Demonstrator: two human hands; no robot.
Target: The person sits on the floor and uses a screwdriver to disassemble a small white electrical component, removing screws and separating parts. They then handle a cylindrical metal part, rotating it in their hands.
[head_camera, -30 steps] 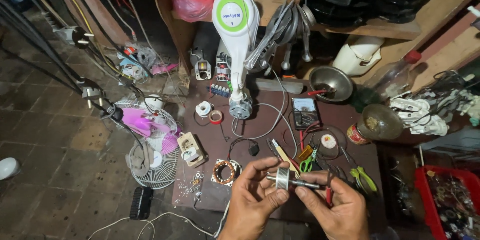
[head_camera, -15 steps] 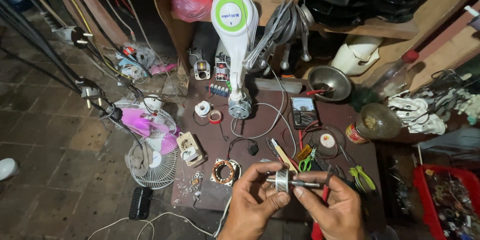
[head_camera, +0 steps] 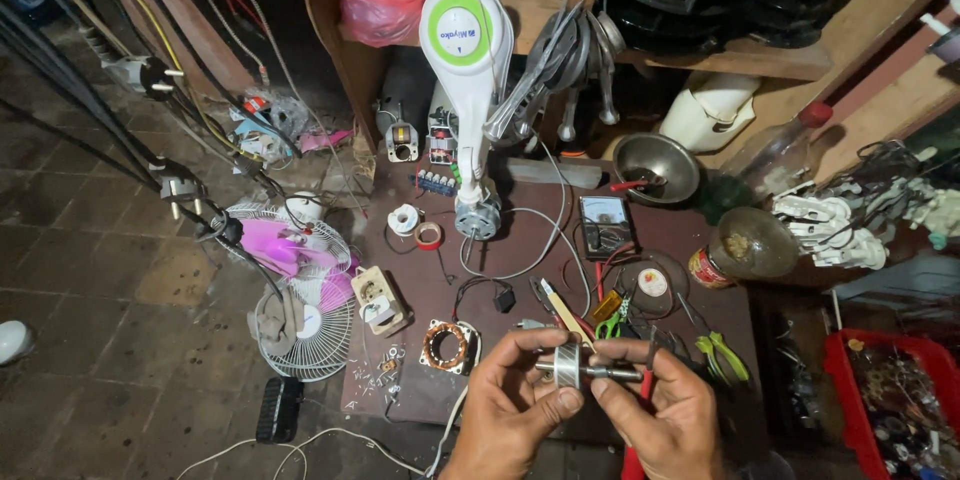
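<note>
Seen from above, two bare hands hold a small motor rotor (head_camera: 578, 368) level over the near edge of a cluttered dark bench (head_camera: 560, 240). The left hand (head_camera: 510, 410) has its grip clenched on the rotor's ribbed steel core, thumb on top. The right hand (head_camera: 665, 410) pinches the shaft sticking out to the right. Just left of the hands, on the bench, lies a stator (head_camera: 446, 345) with copper windings, beside loose screws (head_camera: 385, 365). Farther back stands a white fan body (head_camera: 468, 90) with a green ring. A multimeter (head_camera: 606, 225) and a metal bowl (head_camera: 655, 166) sit behind the hands. A fan guard (head_camera: 300, 325) lies on the floor at left.
</note>
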